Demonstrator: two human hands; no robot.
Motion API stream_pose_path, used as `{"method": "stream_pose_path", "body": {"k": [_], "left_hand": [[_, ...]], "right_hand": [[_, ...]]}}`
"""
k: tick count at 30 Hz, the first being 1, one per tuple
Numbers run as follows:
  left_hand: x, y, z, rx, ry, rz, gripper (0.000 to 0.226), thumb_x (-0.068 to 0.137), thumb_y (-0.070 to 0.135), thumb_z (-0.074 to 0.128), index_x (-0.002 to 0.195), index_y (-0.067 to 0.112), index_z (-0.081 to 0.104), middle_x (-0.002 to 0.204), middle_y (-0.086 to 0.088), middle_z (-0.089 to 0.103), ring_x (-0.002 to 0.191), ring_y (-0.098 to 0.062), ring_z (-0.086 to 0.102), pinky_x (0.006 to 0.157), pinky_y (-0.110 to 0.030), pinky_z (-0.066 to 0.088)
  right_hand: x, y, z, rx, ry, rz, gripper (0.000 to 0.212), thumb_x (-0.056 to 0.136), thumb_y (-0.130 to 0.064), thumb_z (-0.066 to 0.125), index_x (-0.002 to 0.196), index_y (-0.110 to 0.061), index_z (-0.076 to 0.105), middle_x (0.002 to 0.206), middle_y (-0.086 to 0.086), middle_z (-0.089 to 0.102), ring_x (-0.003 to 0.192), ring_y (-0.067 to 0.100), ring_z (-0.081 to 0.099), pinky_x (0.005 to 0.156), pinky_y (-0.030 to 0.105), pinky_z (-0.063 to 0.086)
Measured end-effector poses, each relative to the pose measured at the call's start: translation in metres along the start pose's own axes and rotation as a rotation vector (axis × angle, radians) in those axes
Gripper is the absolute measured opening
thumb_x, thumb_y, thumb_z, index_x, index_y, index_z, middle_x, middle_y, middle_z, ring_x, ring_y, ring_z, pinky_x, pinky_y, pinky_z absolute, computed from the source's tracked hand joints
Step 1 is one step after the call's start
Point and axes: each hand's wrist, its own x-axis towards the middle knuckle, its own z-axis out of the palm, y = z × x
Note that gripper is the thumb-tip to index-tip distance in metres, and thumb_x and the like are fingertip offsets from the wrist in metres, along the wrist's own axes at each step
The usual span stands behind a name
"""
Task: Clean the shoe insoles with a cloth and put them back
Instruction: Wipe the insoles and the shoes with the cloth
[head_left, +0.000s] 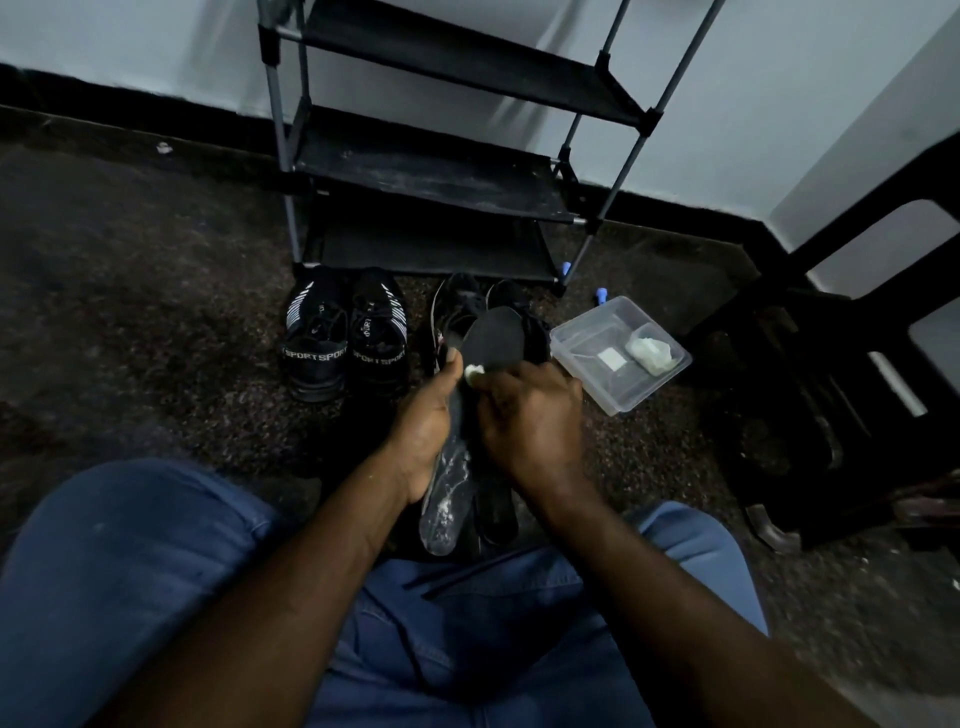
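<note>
A dark, speckled carpet (156, 312) covers the floor. On it, left of centre, stands a pair of black knit sport shoes (345, 340) with white stripes and "SPORT" lettering across the heels. Behind them rises a shoe rack (431, 171) of grey metal tubes and flat black fabric shelves.

The left hand (423, 431) grips a black insole (491, 338) along its edge, with the fingers curled behind it and the thumb pressed on its face. The insole is held above the floor between the two hands, its rounded toe end pointing away from the person, in front of a second pair of black shoes (457, 306). The right hand (530, 421) pinches a small white wad of cloth (474, 373) against the insole's matte surface. Below the hands two heel ends show, one pale and scuffed with white marks (447, 499), the other dark (496, 509). Whether either belongs to the held insole cannot be told.

To the right sits a clear, rectangular plastic container (582, 332) holding a crumpled pale rag (652, 351) and a small white square (613, 358). Farther right stands a black chair (831, 364). Blue denim covers the person's legs (130, 571).
</note>
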Motion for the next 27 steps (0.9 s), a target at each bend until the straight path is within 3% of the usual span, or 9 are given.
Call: {"method": "stream_pose_path", "body": {"k": [2, 5, 6, 10, 14, 19, 24, 27], "left_hand": [[0.000, 0.002, 0.004, 0.051, 0.027, 0.023, 0.057, 0.104, 0.056, 0.043, 0.129, 0.013, 0.068, 0.123, -0.016, 0.072, 0.110, -0.029, 0.071, 0.088, -0.039, 0.057], [0.004, -0.005, 0.002, 0.054, 0.019, 0.010, 0.059, 0.102, 0.058, 0.047, 0.137, 0.015, 0.064, 0.129, -0.015, 0.069, 0.114, -0.030, 0.068, 0.097, -0.043, 0.052], [0.003, -0.005, 0.003, 0.030, 0.019, -0.004, 0.059, 0.102, 0.058, 0.047, 0.137, 0.014, 0.063, 0.131, -0.017, 0.067, 0.117, -0.032, 0.067, 0.100, -0.044, 0.050], [0.003, -0.002, 0.003, -0.006, 0.044, -0.009, 0.062, 0.103, 0.059, 0.041, 0.128, 0.008, 0.069, 0.127, -0.021, 0.069, 0.117, -0.032, 0.067, 0.102, -0.043, 0.052], [0.002, -0.003, 0.006, 0.002, 0.029, 0.001, 0.059, 0.104, 0.056, 0.040, 0.135, 0.011, 0.064, 0.132, -0.018, 0.067, 0.119, -0.032, 0.065, 0.097, -0.043, 0.055], [0.002, -0.003, 0.004, -0.032, 0.083, 0.016, 0.056, 0.105, 0.052, 0.042, 0.127, 0.008, 0.068, 0.126, -0.020, 0.070, 0.109, -0.027, 0.071, 0.086, -0.034, 0.060], [0.002, -0.001, 0.005, 0.001, 0.023, -0.013, 0.059, 0.101, 0.060, 0.044, 0.126, 0.013, 0.070, 0.117, -0.018, 0.072, 0.088, -0.031, 0.072, 0.068, -0.040, 0.058], [0.003, -0.003, 0.002, 0.007, 0.025, 0.020, 0.059, 0.103, 0.056, 0.041, 0.128, 0.009, 0.067, 0.113, -0.015, 0.074, 0.088, -0.029, 0.074, 0.064, -0.037, 0.060]], "right_hand": [[0.005, 0.009, -0.006, -0.012, 0.000, 0.023, 0.031, 0.090, -0.041, 0.053, 0.109, -0.035, 0.076, 0.097, -0.008, 0.073, 0.095, 0.021, 0.062, 0.083, 0.044, 0.045], [0.016, 0.023, -0.007, 0.089, 0.110, 0.296, 0.023, 0.089, -0.033, 0.066, 0.108, -0.032, 0.078, 0.099, -0.003, 0.075, 0.094, 0.024, 0.064, 0.087, 0.045, 0.049], [0.014, 0.018, -0.005, 0.097, 0.100, 0.291, 0.022, 0.088, -0.030, 0.068, 0.108, -0.030, 0.078, 0.097, -0.002, 0.074, 0.092, 0.025, 0.064, 0.085, 0.045, 0.050], [-0.002, -0.003, 0.001, 0.034, 0.001, -0.026, 0.022, 0.085, -0.034, 0.062, 0.100, -0.029, 0.077, 0.086, -0.004, 0.069, 0.084, 0.024, 0.059, 0.076, 0.038, 0.044], [0.018, 0.015, -0.004, 0.067, 0.073, 0.176, 0.030, 0.086, -0.040, 0.056, 0.105, -0.031, 0.078, 0.093, -0.002, 0.073, 0.088, 0.025, 0.063, 0.080, 0.044, 0.050], [0.002, 0.000, -0.001, 0.065, -0.028, -0.098, 0.030, 0.085, -0.038, 0.052, 0.096, -0.028, 0.078, 0.086, -0.002, 0.070, 0.082, 0.026, 0.060, 0.071, 0.041, 0.048], [0.022, 0.035, -0.013, 0.021, -0.009, 0.035, 0.025, 0.087, -0.040, 0.057, 0.100, -0.034, 0.077, 0.095, -0.011, 0.072, 0.090, 0.020, 0.058, 0.079, 0.043, 0.046], [0.012, 0.035, -0.013, 0.044, -0.084, -0.057, 0.031, 0.084, -0.039, 0.053, 0.099, -0.033, 0.078, 0.098, -0.010, 0.072, 0.090, 0.021, 0.061, 0.078, 0.045, 0.049]]}}
